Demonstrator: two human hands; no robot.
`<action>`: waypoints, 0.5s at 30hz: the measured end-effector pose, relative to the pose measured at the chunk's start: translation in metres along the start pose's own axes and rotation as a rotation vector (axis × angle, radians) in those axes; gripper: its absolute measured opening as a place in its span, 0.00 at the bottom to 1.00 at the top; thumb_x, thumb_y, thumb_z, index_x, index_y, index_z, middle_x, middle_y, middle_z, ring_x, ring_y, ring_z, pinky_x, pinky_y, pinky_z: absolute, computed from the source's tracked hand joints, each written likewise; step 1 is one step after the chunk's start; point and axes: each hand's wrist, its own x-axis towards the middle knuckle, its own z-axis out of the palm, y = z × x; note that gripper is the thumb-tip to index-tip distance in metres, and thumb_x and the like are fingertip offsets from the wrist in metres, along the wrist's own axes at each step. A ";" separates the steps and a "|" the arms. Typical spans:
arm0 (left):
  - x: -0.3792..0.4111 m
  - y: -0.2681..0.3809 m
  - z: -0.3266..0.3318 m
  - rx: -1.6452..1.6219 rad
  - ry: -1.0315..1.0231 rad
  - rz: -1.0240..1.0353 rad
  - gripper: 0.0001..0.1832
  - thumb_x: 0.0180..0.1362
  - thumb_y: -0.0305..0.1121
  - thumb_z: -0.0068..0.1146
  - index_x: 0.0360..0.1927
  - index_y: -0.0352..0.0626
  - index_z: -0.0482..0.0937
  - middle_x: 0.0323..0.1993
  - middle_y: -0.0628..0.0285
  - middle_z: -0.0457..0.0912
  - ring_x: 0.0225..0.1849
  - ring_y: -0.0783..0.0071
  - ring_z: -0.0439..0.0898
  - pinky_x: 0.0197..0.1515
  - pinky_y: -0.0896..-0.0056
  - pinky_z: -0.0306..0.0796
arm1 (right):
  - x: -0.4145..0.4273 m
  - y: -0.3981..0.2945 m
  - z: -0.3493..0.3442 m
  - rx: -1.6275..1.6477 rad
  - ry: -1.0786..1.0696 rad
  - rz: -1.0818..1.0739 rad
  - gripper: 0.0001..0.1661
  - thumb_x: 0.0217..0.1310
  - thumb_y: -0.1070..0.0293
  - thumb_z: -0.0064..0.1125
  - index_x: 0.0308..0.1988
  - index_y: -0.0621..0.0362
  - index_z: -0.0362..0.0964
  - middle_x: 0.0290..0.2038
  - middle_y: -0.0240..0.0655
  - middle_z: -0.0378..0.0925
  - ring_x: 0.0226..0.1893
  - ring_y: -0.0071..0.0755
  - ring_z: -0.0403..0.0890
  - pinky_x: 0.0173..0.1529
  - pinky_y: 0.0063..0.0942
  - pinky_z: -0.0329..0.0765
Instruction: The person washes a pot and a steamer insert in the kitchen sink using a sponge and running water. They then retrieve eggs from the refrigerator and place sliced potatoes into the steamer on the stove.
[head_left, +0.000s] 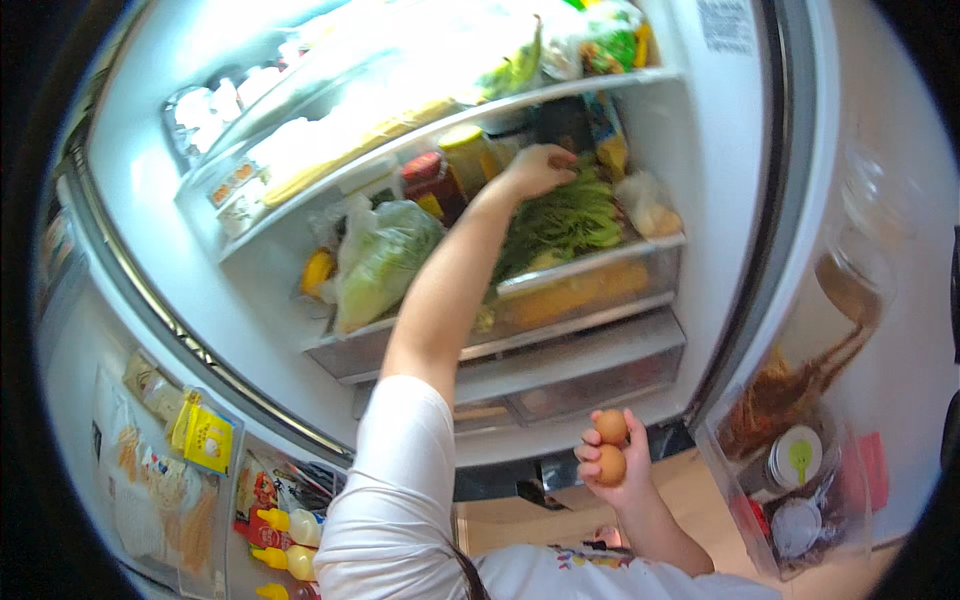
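Note:
My left hand (541, 171) reaches deep into a fridge compartment, its arm stretched across the view. Its curled fingers are at the far end of a bunch of leafy greens (574, 217); whether they grip the stems cannot be made out. Beside the wrist stand a yellow-lidded jar (466, 156) and a red-lidded jar (426, 180). Low in front of my body, my right hand (626, 476) holds two brown eggs, an upper egg (611, 426) and a lower egg (609, 465), one above the other against the palm and fingers.
A bagged leafy vegetable (390, 255) lies left of my forearm, and a tied plastic bag (652, 206) right of the greens. Clear drawers (585, 296) sit below. Both doors hang open, with squeeze bottles (300, 529) in the left one and a lidded jar (795, 457) in the right.

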 end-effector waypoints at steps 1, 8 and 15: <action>-0.012 0.011 -0.004 -0.001 0.078 0.048 0.20 0.53 0.37 0.64 0.51 0.45 0.81 0.48 0.52 0.82 0.51 0.58 0.80 0.56 0.62 0.72 | -0.001 0.001 0.003 -0.002 0.003 0.001 0.24 0.63 0.43 0.51 0.45 0.51 0.69 0.31 0.34 0.70 0.27 0.31 0.70 0.25 0.28 0.72; -0.193 0.117 -0.013 0.025 0.626 0.292 0.18 0.55 0.27 0.60 0.51 0.41 0.79 0.50 0.52 0.79 0.54 0.55 0.77 0.57 0.63 0.69 | 0.007 0.009 0.016 -0.024 0.016 0.099 0.23 0.64 0.44 0.51 0.45 0.51 0.68 0.30 0.33 0.69 0.27 0.30 0.70 0.27 0.27 0.72; -0.445 0.198 -0.029 0.399 1.048 -0.132 0.18 0.53 0.20 0.50 0.48 0.36 0.79 0.48 0.52 0.80 0.50 0.59 0.78 0.58 0.63 0.67 | -0.003 0.025 0.022 -0.084 -0.006 0.227 0.24 0.65 0.44 0.50 0.45 0.52 0.69 0.31 0.33 0.70 0.28 0.30 0.72 0.28 0.26 0.74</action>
